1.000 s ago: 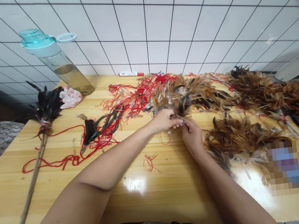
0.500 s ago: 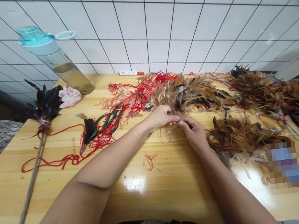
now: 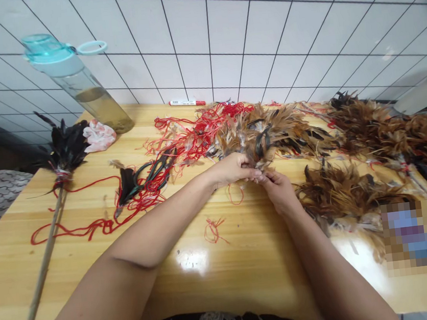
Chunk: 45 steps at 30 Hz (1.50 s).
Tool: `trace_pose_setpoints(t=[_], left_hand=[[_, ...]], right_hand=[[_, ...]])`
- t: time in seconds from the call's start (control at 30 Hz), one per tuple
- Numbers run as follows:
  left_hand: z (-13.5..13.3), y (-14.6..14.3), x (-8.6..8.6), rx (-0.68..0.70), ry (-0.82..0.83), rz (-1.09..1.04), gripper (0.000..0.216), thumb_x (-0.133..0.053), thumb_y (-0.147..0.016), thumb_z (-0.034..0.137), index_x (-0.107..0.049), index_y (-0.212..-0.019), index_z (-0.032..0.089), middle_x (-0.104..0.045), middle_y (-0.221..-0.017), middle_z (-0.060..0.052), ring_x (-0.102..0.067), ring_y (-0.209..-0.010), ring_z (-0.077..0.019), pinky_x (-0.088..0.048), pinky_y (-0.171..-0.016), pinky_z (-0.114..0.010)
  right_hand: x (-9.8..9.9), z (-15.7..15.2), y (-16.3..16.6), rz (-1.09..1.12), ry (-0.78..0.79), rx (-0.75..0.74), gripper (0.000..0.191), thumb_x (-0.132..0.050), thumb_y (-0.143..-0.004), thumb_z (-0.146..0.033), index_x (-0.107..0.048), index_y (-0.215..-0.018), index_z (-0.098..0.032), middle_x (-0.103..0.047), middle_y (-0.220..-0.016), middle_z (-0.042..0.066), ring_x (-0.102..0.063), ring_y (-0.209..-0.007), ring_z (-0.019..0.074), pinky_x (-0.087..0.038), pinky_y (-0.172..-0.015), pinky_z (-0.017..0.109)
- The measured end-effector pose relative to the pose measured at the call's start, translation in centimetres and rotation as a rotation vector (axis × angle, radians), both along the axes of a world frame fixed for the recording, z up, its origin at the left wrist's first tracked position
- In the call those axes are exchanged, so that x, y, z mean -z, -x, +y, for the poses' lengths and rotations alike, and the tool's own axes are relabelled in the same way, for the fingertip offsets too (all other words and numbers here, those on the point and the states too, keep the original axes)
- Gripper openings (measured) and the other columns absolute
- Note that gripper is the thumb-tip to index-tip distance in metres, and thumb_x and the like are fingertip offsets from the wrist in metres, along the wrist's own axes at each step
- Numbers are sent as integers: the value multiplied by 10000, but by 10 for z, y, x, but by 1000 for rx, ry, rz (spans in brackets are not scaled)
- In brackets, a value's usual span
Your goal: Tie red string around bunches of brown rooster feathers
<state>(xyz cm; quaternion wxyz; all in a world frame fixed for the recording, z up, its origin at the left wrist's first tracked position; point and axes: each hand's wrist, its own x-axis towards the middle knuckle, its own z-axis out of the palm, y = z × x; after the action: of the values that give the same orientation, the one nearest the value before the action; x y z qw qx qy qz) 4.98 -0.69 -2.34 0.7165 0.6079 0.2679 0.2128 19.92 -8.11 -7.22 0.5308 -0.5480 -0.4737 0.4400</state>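
Note:
Over the middle of the wooden table, my left hand (image 3: 235, 169) and my right hand (image 3: 277, 186) meet with fingertips pinched together. Between them is the base of a small bunch of feathers (image 3: 261, 147), dark and brown, its quills mostly hidden by my fingers. Just behind lies a heap of brown feathers (image 3: 290, 123), which blends with the held bunch. A thin red string loop (image 3: 236, 194) rests on the table below my left hand. Further left, a tangle of red string (image 3: 203, 135) spreads across the wood.
At left stand a water bottle (image 3: 90, 92) and a crumpled pinkish tissue (image 3: 98, 135). A stick with black feathers (image 3: 48, 245) lies along the left side. Scissors (image 3: 160, 168) sit among red string. A marker (image 3: 187, 103) lies by the tiled wall. More brown feathers (image 3: 348, 191) cover the right.
My hands stay together at nearly the same spot, having shifted very slightly right and down. The fingers have adjusted a little on the feathers.

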Motion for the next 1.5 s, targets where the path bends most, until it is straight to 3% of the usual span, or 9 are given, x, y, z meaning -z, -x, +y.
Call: trace_pose_setpoints(t=[0.13, 0.23, 0.37, 0.5, 0.73, 1.03, 1.5], left_hand=[[0, 1, -3, -18, 20, -21, 256, -790, -643, 272, -636, -688, 73, -598, -566, -1, -533, -532, -67, -381, -507, -185], [2, 1, 0, -110, 139, -114, 330, -823, -609, 316, -633, -708, 65, -600, -584, -2, -526, -519, -52, -381, -497, -177], [6, 2, 2, -194, 341, -172, 383, -855, -569, 315, -627, -728, 51, -615, -588, -19, -544, -513, -46, -415, -515, -165], [7, 3, 3, -177, 423, -212, 343, -846, -600, 258, -633, -764, 45, -623, -606, -24, -558, -520, -47, -430, -520, -160], [3, 0, 4, -118, 426, -209, 353, -840, -610, 264, -648, -795, 32, -634, -614, -33, -566, -524, -51, -424, -507, -160], [2, -1, 4, -199, 413, -235, 313, -828, -633, 246, -633, -781, 50, -629, -621, -21, -564, -529, -44, -424, -510, -146], [-1, -3, 3, -155, 394, -187, 360, -853, -581, 279, -646, -761, 47, -617, -590, -17, -550, -511, -46, -406, -496, -159]], right_hand=[[-12, -4, 3, 75, 13, -51, 239, -677, -726, -441, -661, -704, -203, -647, -714, 9, -561, -716, 163, -449, -750, 321], [-19, -5, 3, 153, 29, -80, 261, -684, -729, -467, -663, -730, -207, -611, -665, -3, -537, -676, 149, -442, -687, 297], [-20, -4, 1, 220, 33, -81, 270, -747, -672, -453, -671, -769, -212, -547, -595, -26, -508, -649, 137, -410, -611, 264], [-17, -2, 0, 221, 39, -47, 262, -752, -668, -448, -658, -737, -213, -498, -552, -38, -493, -632, 134, -394, -586, 257], [-15, -4, 2, 171, 12, -62, 246, -716, -712, -438, -652, -741, -202, -604, -684, -3, -485, -640, 124, -376, -571, 245], [-16, -4, 3, 206, 6, -56, 237, -724, -701, -420, -627, -728, -205, -581, -685, -13, -472, -637, 121, -349, -563, 241], [-16, -5, 6, 175, -8, -61, 207, -698, -734, -398, -618, -722, -208, -613, -728, -9, -494, -666, 126, -381, -610, 253]])
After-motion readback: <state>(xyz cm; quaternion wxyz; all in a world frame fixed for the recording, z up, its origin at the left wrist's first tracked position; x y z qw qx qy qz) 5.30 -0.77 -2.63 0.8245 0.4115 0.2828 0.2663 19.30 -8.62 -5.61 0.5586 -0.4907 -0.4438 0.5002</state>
